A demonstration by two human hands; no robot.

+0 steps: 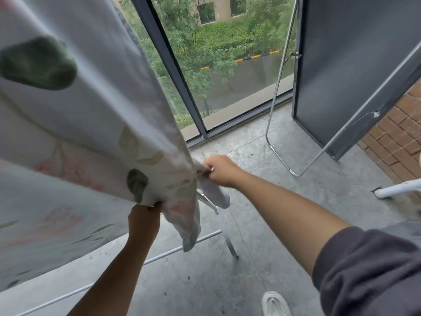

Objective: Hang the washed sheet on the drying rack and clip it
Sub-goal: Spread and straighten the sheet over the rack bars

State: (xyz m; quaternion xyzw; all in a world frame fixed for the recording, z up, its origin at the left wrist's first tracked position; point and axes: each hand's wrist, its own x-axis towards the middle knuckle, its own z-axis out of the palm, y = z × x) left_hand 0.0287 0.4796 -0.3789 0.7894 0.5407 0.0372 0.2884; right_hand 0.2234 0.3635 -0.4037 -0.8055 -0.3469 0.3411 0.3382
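— Where is the sheet?
— The washed sheet, white with pale pink flowers and green leaves, fills the left side of the view. It stretches up and away and is blurred near the top. Its lower corner hangs bunched in the middle, above the grey floor.

— And the hands?
— Both are on that corner. The left hand reaches up from below, its fingers pinching the sheet's lower hem. The right hand, on a bare forearm below a dark sleeve, comes in from the right. Its fingers are clenched round a twisted bit of the edge. Something small and shiny shows at those fingers; I cannot tell what it is.

— Is the drying rack there?
— Part of it. A chrome leg of the drying rack stands on the floor just under the bunched corner. A white rail runs low toward the left. The sheet hides the rest.

— Anything else?
— A second metal frame stands by the tall window on the right, beside a dark panel and a brick wall. A pale shoe shows at the bottom edge.
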